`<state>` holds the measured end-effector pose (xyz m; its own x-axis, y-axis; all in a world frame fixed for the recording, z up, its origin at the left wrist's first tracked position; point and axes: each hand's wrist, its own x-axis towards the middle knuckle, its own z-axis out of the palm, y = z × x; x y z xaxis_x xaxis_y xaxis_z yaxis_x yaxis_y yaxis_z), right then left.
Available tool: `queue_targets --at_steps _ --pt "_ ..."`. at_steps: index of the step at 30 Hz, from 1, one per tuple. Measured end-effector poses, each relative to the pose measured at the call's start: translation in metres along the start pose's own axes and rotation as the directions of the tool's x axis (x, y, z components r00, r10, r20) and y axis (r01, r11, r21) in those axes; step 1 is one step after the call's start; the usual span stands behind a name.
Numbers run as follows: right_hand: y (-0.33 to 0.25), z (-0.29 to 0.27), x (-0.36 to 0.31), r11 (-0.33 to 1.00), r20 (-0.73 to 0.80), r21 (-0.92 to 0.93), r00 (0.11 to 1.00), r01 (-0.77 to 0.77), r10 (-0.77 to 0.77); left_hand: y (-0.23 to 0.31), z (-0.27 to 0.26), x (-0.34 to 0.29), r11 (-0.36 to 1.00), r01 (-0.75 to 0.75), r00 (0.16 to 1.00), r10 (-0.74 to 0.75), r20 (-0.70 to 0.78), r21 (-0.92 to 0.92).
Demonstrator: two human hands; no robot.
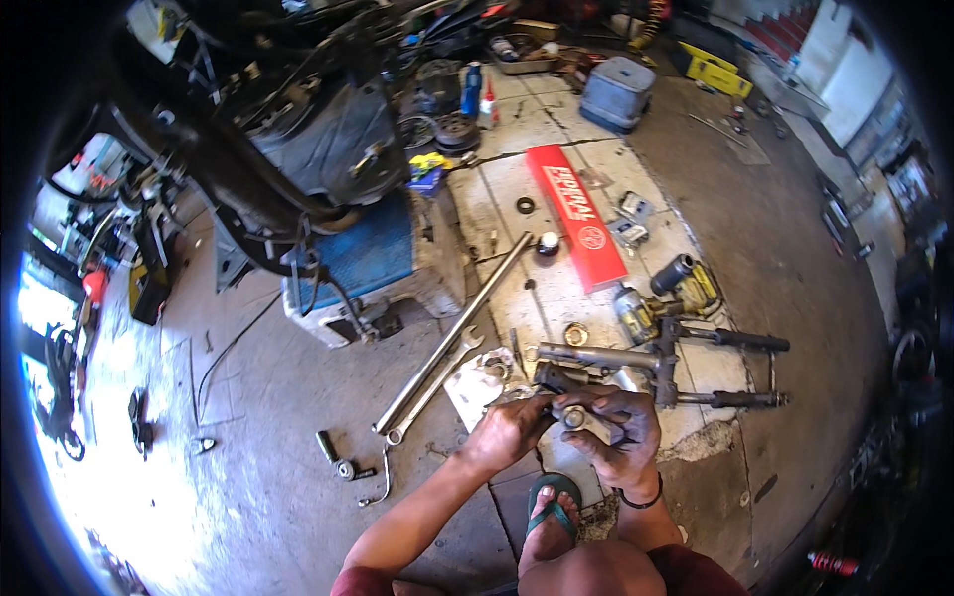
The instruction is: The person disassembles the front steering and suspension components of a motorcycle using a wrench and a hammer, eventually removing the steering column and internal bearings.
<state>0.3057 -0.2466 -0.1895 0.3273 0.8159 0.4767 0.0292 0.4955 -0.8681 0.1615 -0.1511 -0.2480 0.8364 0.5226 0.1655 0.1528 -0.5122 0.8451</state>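
My left hand (509, 433) and my right hand (626, 429) meet low in the middle, both closed. Between the thumb and fingers of the right, dark with grease, is a small metal part with a round end (574, 417). The left hand's fingers press together beside that part; what they hold is hidden. Just beyond my hands lies a motorcycle fork assembly (664, 370), with a bare steering tube and two legs. A whitish greasy cloth or paper (475, 389) lies left of the fork, and a brass-coloured ring (575, 334) sits behind its tube.
A long metal bar (462, 323) and a combination wrench (437, 382) lie at the left. Beyond the fork are a yellow-black impact driver (641, 315) and a long red box (574, 214). A motorcycle frame (199, 149) stands over a blue-topped block (363, 248). A grey bucket-like container (616, 94) stands farther back.
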Motion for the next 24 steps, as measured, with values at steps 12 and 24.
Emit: queue_targets --at_steps 12,24 --pt "-0.006 0.010 -0.004 0.968 -0.175 -0.200 0.977 -0.152 0.118 -0.013 0.019 0.006 0.942 0.023 0.999 -0.007 0.051 -0.336" --pt "-0.038 0.067 0.036 0.872 0.425 -0.376 0.894 0.315 -0.139 -0.078 0.019 -0.058 0.483 0.438 0.701 -0.712 -0.048 -0.758"
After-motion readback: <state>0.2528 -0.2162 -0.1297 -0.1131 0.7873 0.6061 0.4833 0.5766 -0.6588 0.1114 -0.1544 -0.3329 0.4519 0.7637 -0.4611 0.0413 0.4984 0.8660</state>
